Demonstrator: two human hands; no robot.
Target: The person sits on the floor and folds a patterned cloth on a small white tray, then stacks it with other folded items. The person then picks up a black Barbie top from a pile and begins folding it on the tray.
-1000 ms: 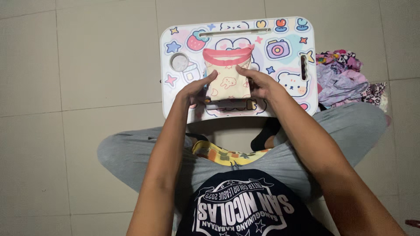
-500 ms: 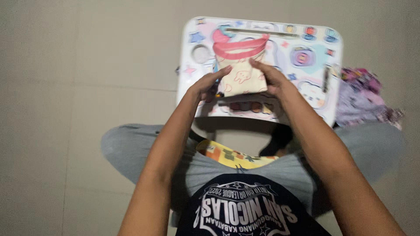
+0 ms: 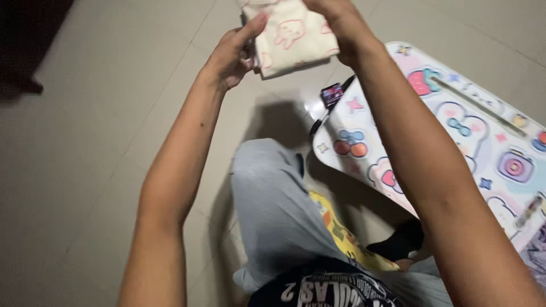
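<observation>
We hold the folded cream cloth (image 3: pixel 293 35) aloft, left hand (image 3: pixel 230 54) and right hand (image 3: pixel 335 20) both gripping it; it appears folded, clear of the decorated lap table (image 3: pixel 455 131).

We've lifted the folded cloth (image 3: pixel 293 34) off the worktop (image 3: pixel 455 125), both hands (image 3: pixel 230 54) (image 3: pixel 335 20) now holding it over the floor, left of it.

I see the folded cloth (image 3: pixel 293 34) far ahead, between my left hand (image 3: pixel 230 54) and right hand (image 3: pixel 335 20); the lap table (image 3: pixel 455 136) sits right, my knee (image 3: pixel 267 187) near.
</observation>
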